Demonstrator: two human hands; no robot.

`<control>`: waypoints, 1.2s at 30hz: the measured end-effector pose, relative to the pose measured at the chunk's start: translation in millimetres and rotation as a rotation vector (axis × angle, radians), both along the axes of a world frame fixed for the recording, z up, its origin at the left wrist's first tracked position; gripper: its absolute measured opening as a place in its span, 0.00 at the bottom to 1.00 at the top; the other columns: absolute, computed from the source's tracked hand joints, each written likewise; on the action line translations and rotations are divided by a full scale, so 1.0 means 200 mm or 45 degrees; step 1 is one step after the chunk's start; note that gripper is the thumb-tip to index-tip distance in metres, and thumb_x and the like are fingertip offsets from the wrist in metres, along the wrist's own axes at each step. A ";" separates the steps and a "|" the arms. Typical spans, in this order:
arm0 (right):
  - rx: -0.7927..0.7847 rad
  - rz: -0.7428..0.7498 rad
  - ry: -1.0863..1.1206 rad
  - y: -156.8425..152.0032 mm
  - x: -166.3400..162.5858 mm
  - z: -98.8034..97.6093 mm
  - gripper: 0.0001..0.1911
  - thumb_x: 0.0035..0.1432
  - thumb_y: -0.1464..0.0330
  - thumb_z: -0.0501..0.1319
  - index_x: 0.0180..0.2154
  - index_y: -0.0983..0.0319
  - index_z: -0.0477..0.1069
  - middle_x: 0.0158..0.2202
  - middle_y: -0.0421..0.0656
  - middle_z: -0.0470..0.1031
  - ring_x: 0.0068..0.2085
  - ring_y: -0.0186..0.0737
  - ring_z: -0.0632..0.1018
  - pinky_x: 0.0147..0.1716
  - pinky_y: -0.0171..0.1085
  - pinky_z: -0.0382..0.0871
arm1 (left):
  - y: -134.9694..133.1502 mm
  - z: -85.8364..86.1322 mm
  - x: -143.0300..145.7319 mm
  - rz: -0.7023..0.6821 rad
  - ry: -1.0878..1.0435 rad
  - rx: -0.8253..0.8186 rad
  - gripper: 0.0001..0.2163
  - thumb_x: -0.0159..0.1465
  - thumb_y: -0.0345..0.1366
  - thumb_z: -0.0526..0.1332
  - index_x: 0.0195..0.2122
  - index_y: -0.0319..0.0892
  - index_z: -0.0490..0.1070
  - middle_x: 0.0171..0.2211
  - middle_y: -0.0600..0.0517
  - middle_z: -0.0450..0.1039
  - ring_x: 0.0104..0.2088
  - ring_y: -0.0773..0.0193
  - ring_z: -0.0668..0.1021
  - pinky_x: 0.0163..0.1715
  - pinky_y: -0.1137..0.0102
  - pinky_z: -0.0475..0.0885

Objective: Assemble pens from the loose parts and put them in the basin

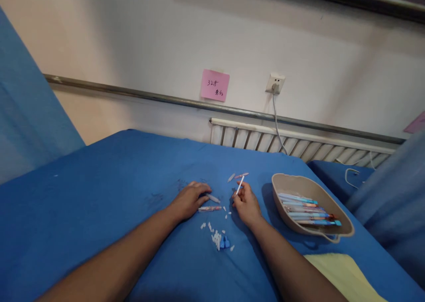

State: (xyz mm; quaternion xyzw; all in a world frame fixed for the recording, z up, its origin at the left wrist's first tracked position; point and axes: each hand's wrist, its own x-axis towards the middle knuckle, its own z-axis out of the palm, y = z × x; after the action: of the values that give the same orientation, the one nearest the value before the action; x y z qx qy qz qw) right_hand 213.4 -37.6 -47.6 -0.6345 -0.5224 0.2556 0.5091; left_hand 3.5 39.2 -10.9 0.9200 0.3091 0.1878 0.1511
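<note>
My left hand [191,198] rests low over the blue cloth, its thumb and fingers around the end of a translucent pen barrel [213,198]. Between the fingers of my right hand [247,204] a slim white pen tube [240,185] points up and away. A patterned pen barrel [210,208] lies just in front of my left hand. Beyond my right hand are another translucent piece [231,177] and a pinkish patterned barrel [242,175]. Nearer to me are a small heap of white pen tips [216,238], blue caps [225,242] and several scattered white tips.
A beige basket [278,181] with several assembled pens [305,211] stands at the right. A yellow cloth [341,275] lies at the lower right of the blue-covered table [99,195]. Behind are a radiator [262,140], a metal rail [149,96] and a plugged-in cable [276,116].
</note>
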 end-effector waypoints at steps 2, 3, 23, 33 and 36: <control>0.021 0.007 0.165 0.00 0.00 0.00 0.24 0.54 0.66 0.55 0.53 0.62 0.57 0.26 0.37 0.71 0.23 0.36 0.73 0.23 0.33 0.65 | 0.00 0.01 0.01 -0.026 0.049 -0.018 0.09 0.62 0.36 0.58 0.43 0.44 0.72 0.47 0.49 0.73 0.48 0.57 0.72 0.51 0.62 0.61; 0.029 0.013 0.219 0.00 -0.01 0.00 0.25 0.54 0.66 0.55 0.54 0.62 0.56 0.25 0.37 0.71 0.22 0.35 0.73 0.22 0.33 0.65 | 0.00 0.01 0.01 -0.028 0.055 -0.026 0.08 0.61 0.36 0.58 0.41 0.44 0.72 0.46 0.49 0.73 0.48 0.57 0.72 0.50 0.63 0.62; 0.116 0.059 0.544 -0.02 -0.01 0.05 0.31 0.55 0.59 0.56 0.57 0.63 0.52 0.21 0.36 0.73 0.17 0.33 0.72 0.14 0.28 0.62 | -0.11 0.06 0.06 0.151 -0.286 -0.259 0.09 0.60 0.40 0.56 0.36 0.42 0.72 0.32 0.51 0.74 0.34 0.62 0.74 0.35 0.71 0.66; 0.211 0.049 0.654 -0.02 -0.02 0.07 0.20 0.54 0.58 0.59 0.44 0.61 0.59 0.21 0.35 0.72 0.18 0.32 0.72 0.16 0.29 0.64 | -0.12 0.06 0.07 0.166 -0.410 -0.432 0.10 0.59 0.40 0.58 0.35 0.40 0.72 0.30 0.53 0.74 0.31 0.65 0.73 0.32 0.72 0.66; 0.216 0.025 0.686 -0.02 -0.01 0.07 0.20 0.53 0.57 0.60 0.43 0.61 0.60 0.22 0.35 0.72 0.19 0.33 0.73 0.16 0.30 0.65 | -0.11 0.05 0.07 0.180 -0.429 -0.456 0.10 0.58 0.40 0.58 0.35 0.40 0.72 0.29 0.53 0.73 0.30 0.64 0.73 0.31 0.72 0.66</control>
State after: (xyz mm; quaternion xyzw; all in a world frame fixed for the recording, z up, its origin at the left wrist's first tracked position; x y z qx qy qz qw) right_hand 212.1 -41.3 -33.8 -0.4937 -0.3941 0.3754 0.6783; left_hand 17.7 17.5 -0.2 0.8105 0.3714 0.2908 0.3474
